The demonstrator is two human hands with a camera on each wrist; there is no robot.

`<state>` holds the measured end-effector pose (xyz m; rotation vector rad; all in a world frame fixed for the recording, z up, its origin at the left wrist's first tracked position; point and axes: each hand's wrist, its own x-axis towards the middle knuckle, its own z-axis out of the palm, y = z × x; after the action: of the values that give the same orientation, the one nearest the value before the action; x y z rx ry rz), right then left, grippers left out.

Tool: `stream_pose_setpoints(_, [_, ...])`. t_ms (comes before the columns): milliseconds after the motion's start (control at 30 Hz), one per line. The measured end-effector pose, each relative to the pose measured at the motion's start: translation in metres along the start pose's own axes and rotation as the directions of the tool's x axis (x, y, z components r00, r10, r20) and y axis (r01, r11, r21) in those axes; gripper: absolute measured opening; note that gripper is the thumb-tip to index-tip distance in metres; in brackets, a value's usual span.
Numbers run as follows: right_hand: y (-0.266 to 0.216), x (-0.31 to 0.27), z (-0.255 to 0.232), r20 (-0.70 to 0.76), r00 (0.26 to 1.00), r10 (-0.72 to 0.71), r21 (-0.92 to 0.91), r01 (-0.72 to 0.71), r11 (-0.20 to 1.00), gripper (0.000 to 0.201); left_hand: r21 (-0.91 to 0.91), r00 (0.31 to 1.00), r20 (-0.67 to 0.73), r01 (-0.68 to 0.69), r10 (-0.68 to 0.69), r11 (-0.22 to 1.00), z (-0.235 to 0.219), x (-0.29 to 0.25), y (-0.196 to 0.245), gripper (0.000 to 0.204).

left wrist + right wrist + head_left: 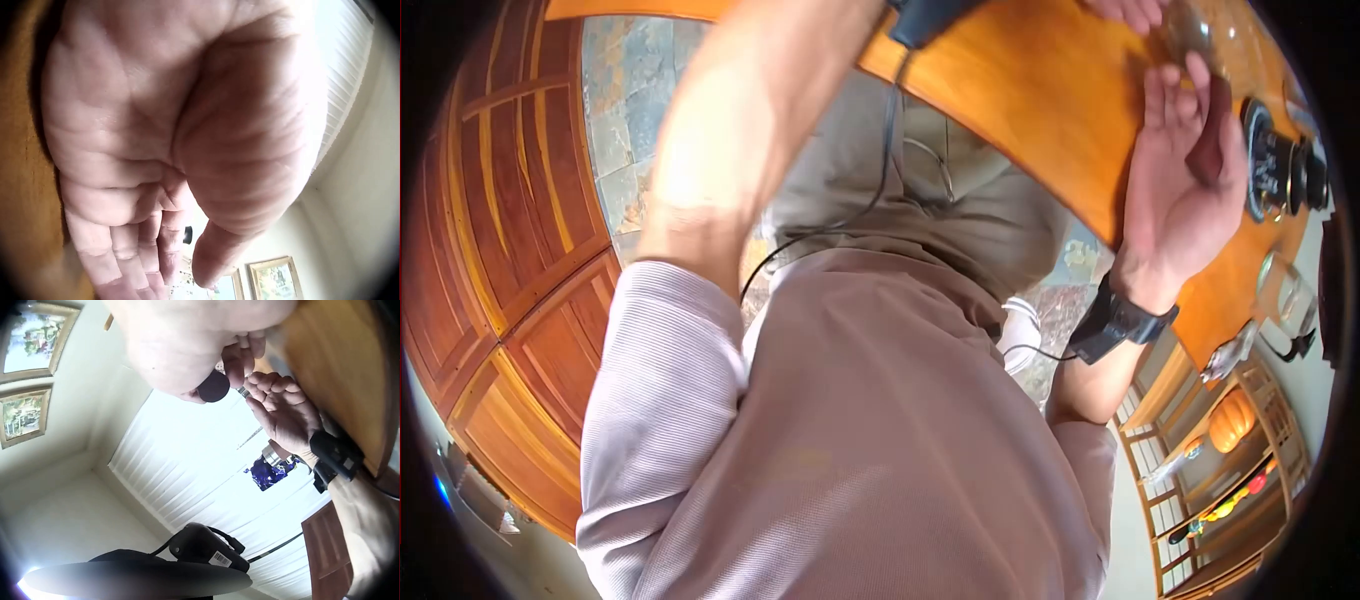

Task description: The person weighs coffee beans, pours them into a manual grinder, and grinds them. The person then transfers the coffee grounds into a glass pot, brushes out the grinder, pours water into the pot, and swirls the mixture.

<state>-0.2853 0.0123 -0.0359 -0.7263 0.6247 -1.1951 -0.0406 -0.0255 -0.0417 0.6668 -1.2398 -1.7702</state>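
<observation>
At the upper right of the head view, my right hand (1185,190) is held palm up over the orange-brown table (1040,90). Between its thumb and fingers sits a dark maroon piece (1212,125). Its dark round end (214,386) shows below the right hand (187,350) in the right wrist view; the rest is hidden. My left hand (1135,10), partly cut off by the head view's top edge, lies near a clear glass object (1190,38). In the left wrist view the left hand (131,144) shows a bare palm with extended fingers and holds nothing.
A black device with a round base (1265,165) stands right of the right hand. Beyond it are a glass container (1285,290) and a crumpled silvery item (1230,350). A shelf holds a pumpkin (1232,420). A cable (890,150) hangs from the left wrist.
</observation>
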Motion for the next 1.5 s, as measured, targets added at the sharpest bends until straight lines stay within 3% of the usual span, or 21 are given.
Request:
stream_pose_setpoints(133, [-0.007,-0.002,-0.02,0.126,0.987,0.098,0.039,-0.103,0.994,0.043,-0.116,0.994,0.098,-0.026,0.038,0.993,0.001,0.002,-0.011,0.032])
stream_pose_setpoints(167, [-0.012,-0.003,-0.021,0.11,0.988,0.113,-0.001,-0.113,0.994,0.047,0.053,0.994,-0.103,-0.028,0.033,0.998,0.015,0.006,-0.02,0.03])
stream_pose_setpoints(233, [-0.023,-0.009,-0.017,0.094,0.988,0.12,-0.047,-0.116,0.992,0.051,-0.087,0.985,0.075,-0.149,0.156,0.985,0.001,0.004,-0.029,0.035])
stream_pose_setpoints(267, [-0.028,-0.008,-0.02,0.156,0.979,0.128,-0.03,-0.125,0.992,0.052,0.136,0.997,-0.07,-0.007,0.017,0.991,0.02,-0.005,-0.009,0.032])
stream_pose_setpoints(300, [-0.035,-0.007,-0.016,0.205,0.966,0.155,-0.035,-0.15,0.988,0.053,0.129,0.994,-0.063,-0.075,0.084,0.989,0.015,0.005,-0.021,0.031])
stream_pose_setpoints(333, [-0.045,-0.007,-0.013,0.252,0.949,0.192,-0.02,-0.193,0.981,0.053,-0.002,0.983,0.003,-0.183,0.183,0.983,0.006,0.027,-0.043,0.031])
stream_pose_setpoints(367, [-0.051,-0.01,-0.005,0.151,0.979,0.135,-0.153,-0.112,0.982,0.053,0.03,0.982,-0.049,-0.181,0.182,0.983,0.009,0.028,-0.044,0.027])
stream_pose_setpoints(400, [-0.058,-0.006,-0.003,0.164,0.975,0.152,-0.197,-0.119,0.973,0.054,0.159,0.979,-0.088,-0.167,0.183,0.973,0.014,0.036,-0.046,0.024])
stream_pose_setpoints(433, [-0.066,-0.002,-0.003,0.202,0.962,0.186,-0.221,-0.14,0.965,0.055,0.166,0.975,-0.111,-0.174,0.194,0.971,0.013,0.051,-0.058,0.022])
stream_pose_setpoints(500, [-0.074,0.005,0.005,0.202,0.962,0.184,-0.207,-0.141,0.968,0.056,0.497,0.968,-0.16,-0.088,0.191,0.863,0.023,0.03,-0.032,0.02])
stream_pose_setpoints(567, [-0.081,0.015,0.012,0.207,0.958,0.198,-0.216,-0.153,0.964,0.056,0.538,0.951,-0.257,-0.005,0.17,0.843,0.033,0.012,-0.021,0.023])
stream_pose_setpoints(633, [-0.085,0.017,0.026,0.133,0.977,0.165,-0.262,-0.126,0.957,0.056,0.611,0.936,-0.263,-0.026,0.234,0.791,0.039,0.016,-0.023,0.023])
stream_pose_setpoints(767, [-0.087,0.017,0.044,0.145,0.96,0.24,-0.252,-0.198,0.947,0.054,0.678,0.913,-0.293,-0.011,0.284,0.735,0.044,0.006,-0.015,0.021])
stream_pose_setpoints(800, [-0.086,0.015,0.047,0.146,0.961,0.236,-0.254,-0.194,0.948,0.054,0.679,0.913,-0.29,-0.015,0.288,0.734,0.043,0.005,-0.015,0.021])
stream_pose_setpoints(900, [-0.084,0.017,0.052,0.351,0.857,0.377,-0.16,-0.342,0.926,0.052,0.637,0.898,-0.334,-0.01,0.288,0.771,0.045,0.006,-0.017,0.02])
stream_pose_setpoints(1033, [-0.084,0.015,0.062,0.198,0.947,0.252,-0.242,-0.202,0.949,0.051,0.623,0.933,-0.286,0.008,0.218,0.783,0.043,0.001,-0.014,0.019])
stream_pose_setpoints(1133, [-0.091,0.009,0.05,0.281,0.912,0.298,-0.196,-0.249,0.948,0.052,0.58,0.945,-0.269,0.006,0.185,0.814,0.041,-0.001,-0.012,0.018])
stream_pose_setpoints(1267, [-0.092,0.001,0.046,0.201,0.931,0.304,-0.224,-0.258,0.94,0.054,0.563,0.956,-0.254,0.023,0.147,0.826,0.037,-0.003,-0.01,0.019])
stream_pose_setpoints(1300, [-0.094,0.007,0.045,0.256,0.913,0.317,-0.173,-0.28,0.944,0.054,0.535,0.96,-0.246,0.021,0.131,0.845,0.036,0.0,-0.012,0.02])
stream_pose_setpoints(1400, [-0.098,0.016,0.053,0.196,0.953,0.23,-0.231,-0.183,0.956,0.053,0.52,0.966,-0.231,0.02,0.118,0.854,0.036,0.003,-0.014,0.023])
stream_pose_setpoints(1500, [-0.11,0.021,0.036,0.288,0.925,0.25,-0.316,-0.155,0.936,0.054,0.535,0.966,-0.216,-0.003,0.141,0.845,0.035,0.006,-0.015,0.025])
